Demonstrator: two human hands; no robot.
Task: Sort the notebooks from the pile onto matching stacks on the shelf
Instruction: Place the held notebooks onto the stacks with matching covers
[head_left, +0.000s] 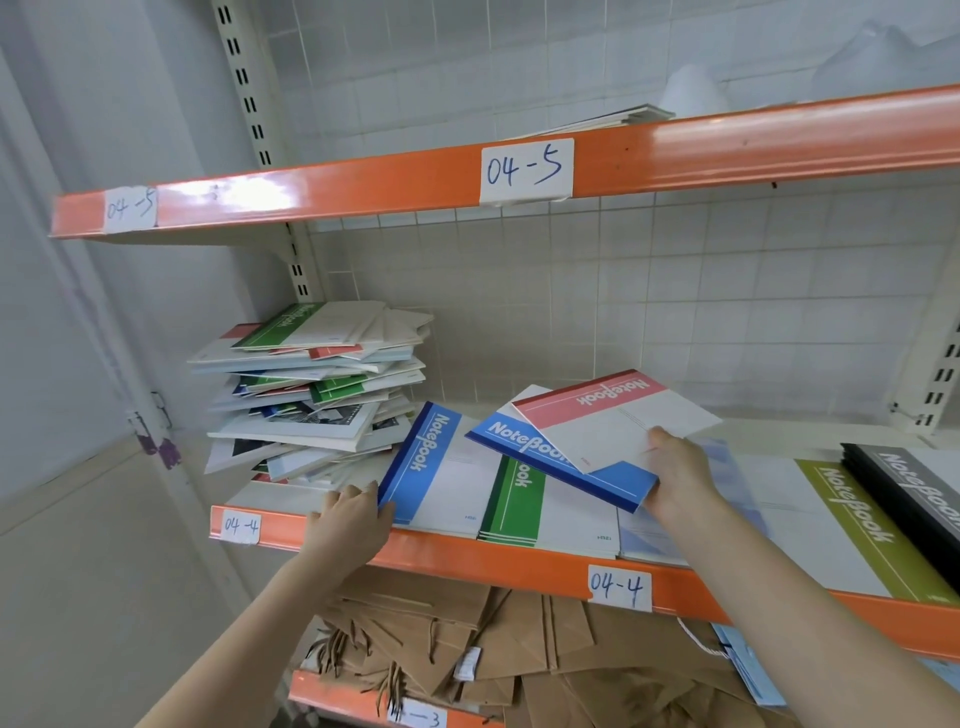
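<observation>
— Fingers of the right hand (675, 480) first: what do they have?
— Two notebooks, fanned. The thumb lies on top of the pink notebook (618, 418); the other fingers are hidden under the blue notebook (561, 462) below it, so their curl cannot be seen. Both books are lifted, tilted, above the shelf (509, 564) near its middle.
— And the left hand (350, 517)?
— At the shelf's front edge, toward the left end. Its fingers are bent against the near corner of a second blue notebook (436, 467), whose far end leans up on the pile (311, 389). Whether they grip or only touch it I cannot tell; the fingertips are out of sight behind the cover.
— The pile?
— Untidy, at the shelf's left end toward the back. Many covers are buried; only edges of green, red and blue show.
— The stacks?
— A green stack (511, 512) at the front edge, partly covered by the held books. A pale blue one (727, 467) is mostly hidden behind the right arm. An olive stack (857, 525) and a black stack (914, 488) sit at the right end, both cut off by the picture's border.
</observation>
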